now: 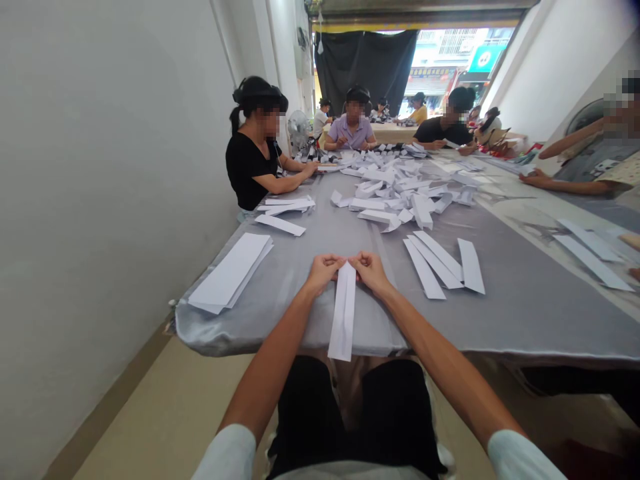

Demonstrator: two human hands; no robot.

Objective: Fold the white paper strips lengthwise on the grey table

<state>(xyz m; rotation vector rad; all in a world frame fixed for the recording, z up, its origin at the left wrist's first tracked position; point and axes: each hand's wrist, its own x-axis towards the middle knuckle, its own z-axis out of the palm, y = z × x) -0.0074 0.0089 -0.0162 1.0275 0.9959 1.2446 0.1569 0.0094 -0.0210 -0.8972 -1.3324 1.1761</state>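
Note:
A long white folded paper strip (pixel 343 313) lies between my hands, its near end reaching past the table's front edge. My left hand (pixel 324 272) pinches the strip's far end from the left. From the right, my right hand (pixel 369 270) pinches the same end, fingertips close to those of the left. The far end comes to a point, and a crease runs lengthwise down the strip. To the left lies a stack of flat white paper sheets (pixel 233 270). Several narrow folded strips (pixel 440 260) rest to the right.
A grey cloth covers the table (pixel 300 320). Beyond my hands spreads a large heap of folded white papers (pixel 395 187). A person in black (pixel 255 160) sits at the left side, near more paper strips (pixel 285 205). Other people sit at the far end and right, and a wall runs along the left.

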